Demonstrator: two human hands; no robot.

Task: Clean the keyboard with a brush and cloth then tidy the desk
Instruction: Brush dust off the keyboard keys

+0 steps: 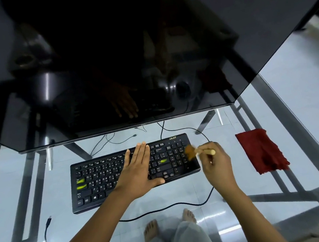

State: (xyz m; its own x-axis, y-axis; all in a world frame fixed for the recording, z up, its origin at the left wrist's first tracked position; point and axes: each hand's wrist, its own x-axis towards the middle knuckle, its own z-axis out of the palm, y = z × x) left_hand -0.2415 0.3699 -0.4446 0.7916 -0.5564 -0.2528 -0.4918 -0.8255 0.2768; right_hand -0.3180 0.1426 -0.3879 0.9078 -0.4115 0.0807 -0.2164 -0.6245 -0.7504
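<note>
We see a glass tabletop (294,96) with a black keyboard (106,181) lying at its middle, tilted so its right end sits farther from us. A large dark monitor (113,67) overhangs the far side; its lower edge runs just beyond the keyboard's top row, so room is tight there. Bare glass lies open to the left of the keyboard and in front of it, crossed only by a black cable (161,210) looping along the near side. To the right, well apart from the keyboard, a red cloth (260,149) lies crumpled near the tabletop's right frame rail.

Our left hand (139,167) lies flat on the keys at the keyboard's middle, fingers extended and together, thumb at the near edge: its grip is released, palm pressing down. Our right hand (216,164) hovers at the keyboard's right end, its grip clenched around the pale wooden handle of a small brush (196,152). The brown bristles, blurred, sit over the number pad keys, just left of the fingers. The cloth lies to the right of this hand, not touching it.
</note>
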